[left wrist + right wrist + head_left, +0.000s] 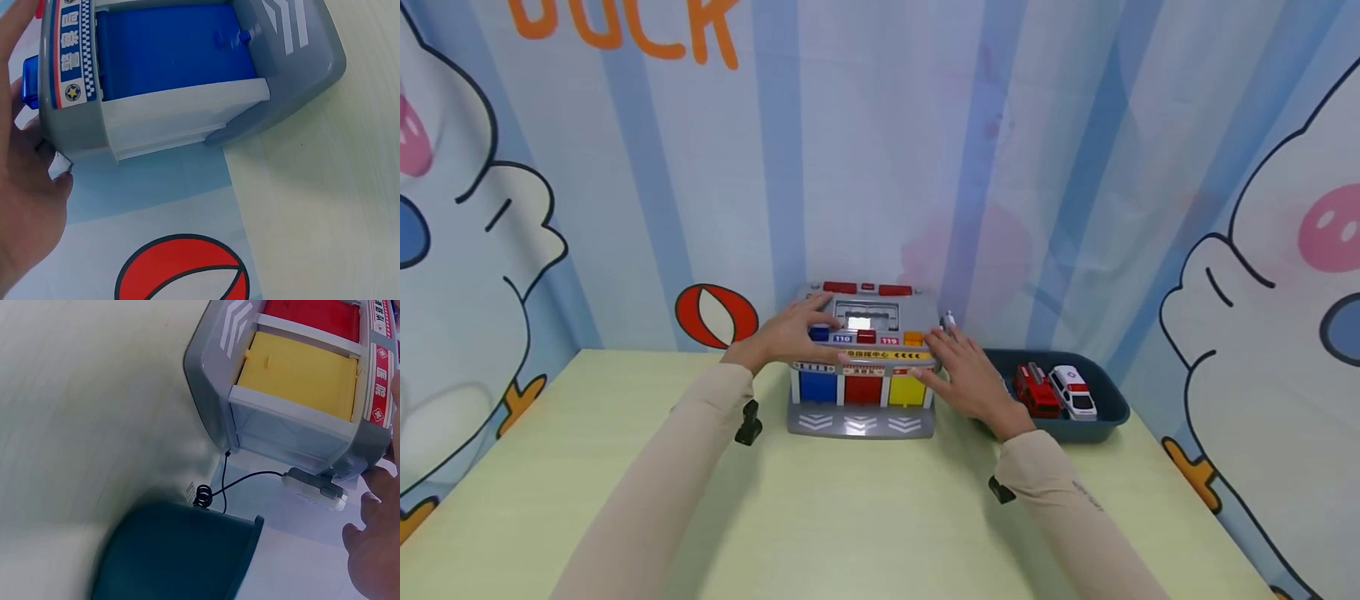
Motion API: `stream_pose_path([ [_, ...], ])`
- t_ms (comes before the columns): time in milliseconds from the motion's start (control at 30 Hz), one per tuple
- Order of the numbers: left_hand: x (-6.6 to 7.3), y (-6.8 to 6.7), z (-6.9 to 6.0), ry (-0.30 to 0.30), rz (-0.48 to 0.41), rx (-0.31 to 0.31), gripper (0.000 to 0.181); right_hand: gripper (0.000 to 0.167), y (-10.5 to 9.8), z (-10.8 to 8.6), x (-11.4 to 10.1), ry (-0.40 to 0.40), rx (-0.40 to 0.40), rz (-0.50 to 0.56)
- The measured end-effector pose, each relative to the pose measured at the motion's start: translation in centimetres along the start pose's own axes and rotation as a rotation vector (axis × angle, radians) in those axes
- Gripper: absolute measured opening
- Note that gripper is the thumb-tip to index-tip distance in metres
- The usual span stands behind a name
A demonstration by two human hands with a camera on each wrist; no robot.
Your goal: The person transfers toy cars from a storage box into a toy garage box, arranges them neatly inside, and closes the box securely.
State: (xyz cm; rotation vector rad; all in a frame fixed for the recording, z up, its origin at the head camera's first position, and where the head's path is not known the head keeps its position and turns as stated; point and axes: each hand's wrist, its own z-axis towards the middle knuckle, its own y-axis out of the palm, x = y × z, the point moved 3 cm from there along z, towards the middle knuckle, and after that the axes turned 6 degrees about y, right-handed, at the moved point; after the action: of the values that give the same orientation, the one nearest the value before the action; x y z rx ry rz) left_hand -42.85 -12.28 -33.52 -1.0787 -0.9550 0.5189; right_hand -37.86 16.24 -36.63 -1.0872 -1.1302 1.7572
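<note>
A grey toy garage stands upright on the table with blue, red and yellow doors facing me, all closed. My left hand holds its upper left side, fingers over the roof and thumb along the front sign. At the upper right, my right hand grips the roof corner, with the thumb in front. In the left wrist view the blue door shows close up. The yellow door appears in the right wrist view, near a small white handset on a black coiled cord. Some fingertips are hidden behind the roof.
A dark teal tray sits right of the garage, holding a red toy fire truck and a white toy ambulance. A striped cartoon curtain hangs behind the pale yellow table.
</note>
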Motion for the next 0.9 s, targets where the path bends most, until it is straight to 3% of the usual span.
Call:
stream_pose_path([
  [267,-0.3,0.0,0.2,-0.031,-0.019,-0.005,0.078,0.070,-0.5,1.2,-0.3,-0.017,-0.041,-0.037],
  [567,-0.3,1.2,0.3,-0.025,-0.041,-0.016,0.080,0.068,0.1,2.1,0.6,-0.039,-0.078,-0.028],
  [900,-0.5,0.6,0.2,-0.001,-0.067,-0.012,0.079,0.070,0.3,2.8,0.7,-0.051,-0.072,-0.018],
])
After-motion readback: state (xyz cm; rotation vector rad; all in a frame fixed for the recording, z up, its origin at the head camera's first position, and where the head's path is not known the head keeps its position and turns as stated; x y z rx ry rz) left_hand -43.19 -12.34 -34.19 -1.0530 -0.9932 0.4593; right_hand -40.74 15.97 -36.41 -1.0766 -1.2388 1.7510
